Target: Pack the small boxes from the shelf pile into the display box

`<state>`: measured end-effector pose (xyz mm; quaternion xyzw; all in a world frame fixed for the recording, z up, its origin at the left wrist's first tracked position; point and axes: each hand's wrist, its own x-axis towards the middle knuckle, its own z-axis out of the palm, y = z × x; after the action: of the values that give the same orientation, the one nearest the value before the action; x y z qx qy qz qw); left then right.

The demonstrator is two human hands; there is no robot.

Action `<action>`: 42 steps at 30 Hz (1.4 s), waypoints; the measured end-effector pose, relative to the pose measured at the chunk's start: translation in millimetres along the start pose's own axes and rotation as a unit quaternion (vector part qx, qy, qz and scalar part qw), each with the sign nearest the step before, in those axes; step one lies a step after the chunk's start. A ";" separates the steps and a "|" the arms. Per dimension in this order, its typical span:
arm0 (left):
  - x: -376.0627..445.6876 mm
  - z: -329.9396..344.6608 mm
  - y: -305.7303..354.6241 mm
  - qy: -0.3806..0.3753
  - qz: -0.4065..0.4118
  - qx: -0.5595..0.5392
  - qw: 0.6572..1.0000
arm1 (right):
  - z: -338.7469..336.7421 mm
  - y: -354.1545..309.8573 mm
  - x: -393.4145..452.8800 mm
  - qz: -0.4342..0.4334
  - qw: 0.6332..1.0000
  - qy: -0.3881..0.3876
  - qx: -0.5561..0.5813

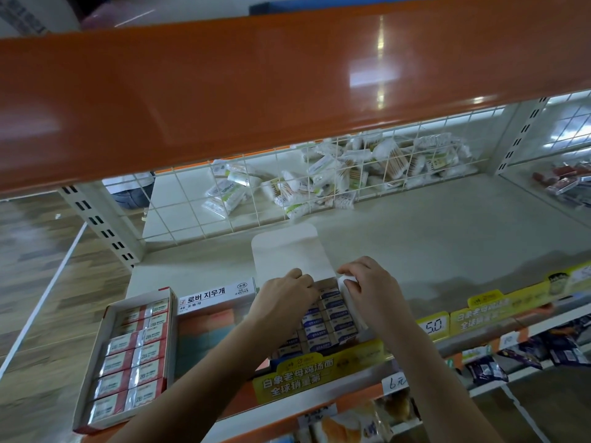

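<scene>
A white display box [355, 310] stands at the shelf's front edge, filled with rows of small blue-and-white boxes [329, 318]. Its white lid flap [287, 251] is folded back flat on the shelf behind it. My left hand [284, 298] lies over the box's left side with its fingers curled down onto the far row of small boxes. At the far right corner, my right hand [367, 284] has its fingers bent over the box's white side wall. What the fingertips hold is hidden.
An open tray of red-and-white boxes [128, 359] lies at the left, with a closed white carton [217, 297] behind it. Packets of cotton swabs [335, 177] are piled beyond a wire grid. An orange shelf [256, 91] overhangs. Yellow price strips [319, 375] line the front edge.
</scene>
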<state>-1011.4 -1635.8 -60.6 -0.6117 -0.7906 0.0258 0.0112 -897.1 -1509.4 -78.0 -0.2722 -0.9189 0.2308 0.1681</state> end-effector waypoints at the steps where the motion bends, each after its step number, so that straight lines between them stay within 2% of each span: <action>1: -0.1 -0.6 0.6 -0.004 -0.002 0.000 1.000 | -0.1 0.1 -0.1 0.000 1.000 0.001 0.003; 9: 2.2 -0.7 5.3 -0.016 -0.012 0.028 0.999 | 0.0 0.7 -0.4 -0.006 1.000 -0.001 0.001; 26: 1.2 -0.8 3.4 0.027 0.031 0.044 0.998 | 2.0 -0.1 0.6 -0.008 1.000 -0.010 -0.011; 37: -4.5 -0.7 -17.1 0.033 -0.061 -0.136 0.988 | 0.2 -3.2 -0.4 0.013 1.000 0.006 0.020; 42: -5.3 -4.7 -19.7 0.072 -0.081 -0.220 0.969 | -0.1 -2.7 -1.9 0.040 0.997 0.018 0.059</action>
<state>-1028.8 -1645.7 -54.8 -0.5334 -0.8207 -0.1942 -0.0648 -896.7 -1512.5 -76.9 -0.3026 -0.8890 0.2859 0.1905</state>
